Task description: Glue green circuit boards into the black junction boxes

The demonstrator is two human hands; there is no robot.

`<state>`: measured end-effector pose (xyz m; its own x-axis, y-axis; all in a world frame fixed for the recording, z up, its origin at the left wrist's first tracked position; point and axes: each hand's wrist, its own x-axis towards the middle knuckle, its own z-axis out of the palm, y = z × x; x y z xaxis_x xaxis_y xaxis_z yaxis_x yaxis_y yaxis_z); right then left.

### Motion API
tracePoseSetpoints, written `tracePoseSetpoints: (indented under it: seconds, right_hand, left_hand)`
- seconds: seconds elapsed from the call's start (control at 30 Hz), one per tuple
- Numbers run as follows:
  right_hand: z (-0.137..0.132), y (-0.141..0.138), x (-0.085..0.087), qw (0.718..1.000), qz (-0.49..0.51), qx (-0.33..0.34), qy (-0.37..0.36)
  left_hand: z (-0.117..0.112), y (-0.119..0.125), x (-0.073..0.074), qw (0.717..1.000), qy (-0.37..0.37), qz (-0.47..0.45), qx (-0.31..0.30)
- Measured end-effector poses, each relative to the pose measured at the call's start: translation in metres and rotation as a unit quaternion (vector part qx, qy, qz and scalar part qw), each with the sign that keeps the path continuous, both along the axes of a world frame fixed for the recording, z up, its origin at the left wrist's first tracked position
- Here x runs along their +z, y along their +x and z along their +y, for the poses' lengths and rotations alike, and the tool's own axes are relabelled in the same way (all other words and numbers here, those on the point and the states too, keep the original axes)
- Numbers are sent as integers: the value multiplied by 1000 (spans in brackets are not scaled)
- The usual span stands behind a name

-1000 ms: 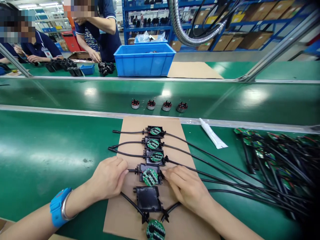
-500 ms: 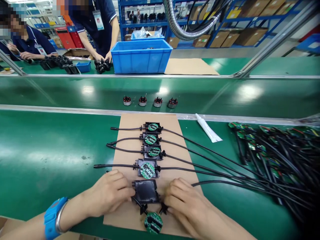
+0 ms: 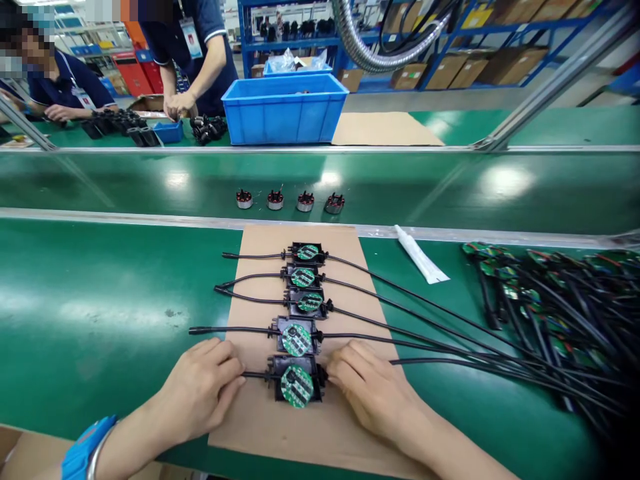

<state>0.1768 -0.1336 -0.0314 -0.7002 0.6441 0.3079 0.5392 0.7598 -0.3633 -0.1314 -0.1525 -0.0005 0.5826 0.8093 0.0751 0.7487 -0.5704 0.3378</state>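
Nearest you on the cardboard sheet (image 3: pixel 260 427): one black housing (image 3: pixel 297 385) with a round green circuit board (image 3: pixel 297 386) lying in it, last in a column of five.

Left hand (image 3: pixel 200 390): fingers loosely curled, tips pinching the short cable (image 3: pixel 255 375) where it enters the housing's left side. Right hand (image 3: pixel 373 393): fingers bent, tips against the housing's right edge at the cable exit; whether they actually grip the cable there cannot be told.

Handling note: you likely do best keeping both cable ends level and pulled straight outward, so the board sits flat in its recess and this unit lines up with the fourth unit (image 3: pixel 296 336) just above it. Press near the rim, not on the board's components.

Around you:
- Three further finished units (image 3: pixel 304 277), higher on the sheet, cables running left and right.
- Long cables (image 3: pixel 450 347) fanning right, crossing beside your right wrist; these could snag it.
- Pile of unassembled boards and cables (image 3: pixel 545 300), far right.
- White tube (image 3: pixel 421 255), beyond the sheet's right corner.
- Four small round parts (image 3: pixel 289 200) on the conveyor belt (image 3: pixel 125 187).
- Blue bin (image 3: pixel 285 110) and two other people's hands at work, opposite side, well apart from you.
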Motion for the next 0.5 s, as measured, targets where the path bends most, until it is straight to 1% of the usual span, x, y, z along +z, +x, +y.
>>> tracePoseSetpoints:
  seconds: [0.07,0.1,0.13,0.17,0.2,0.23,0.27,0.3,0.33,0.4,0.43,0.5]
  right_hand:
    - [10,9,16,1000,10,11,-28]
    - [21,16,24,999,18,1,-39]
    - [36,27,32,998,20,-37,-48]
    - [54,40,39,994,20,-93,-50]
    - [75,55,44,981,10,-186,-48]
    - [96,71,47,950,-25,-305,-54]
    - [117,88,48,928,-38,-367,-48]
    - [135,104,47,911,-47,-406,-48]
    - [150,118,44,897,-55,-435,-56]
    - [168,135,38,885,-58,-456,-79]
    - [171,138,35,882,-54,-459,-91]
    - [168,129,34,884,-28,-453,-108]
  left_hand:
    - [2,-1,5,1000,-15,-14,6]
    - [4,-1,9,999,-26,-27,2]
    - [6,-2,11,999,-34,-42,-2]
    - [10,-1,14,997,-39,-60,-6]
    - [15,1,17,996,-40,-78,-9]
    - [21,3,19,994,-40,-96,-12]
    - [28,7,22,993,-39,-113,-15]
    - [36,12,26,991,-43,-128,-19]
    - [43,17,30,988,-51,-141,-25]
    - [59,29,39,983,-78,-165,-31]
    - [67,35,43,980,-96,-173,-33]
    - [85,50,49,971,-146,-188,-21]
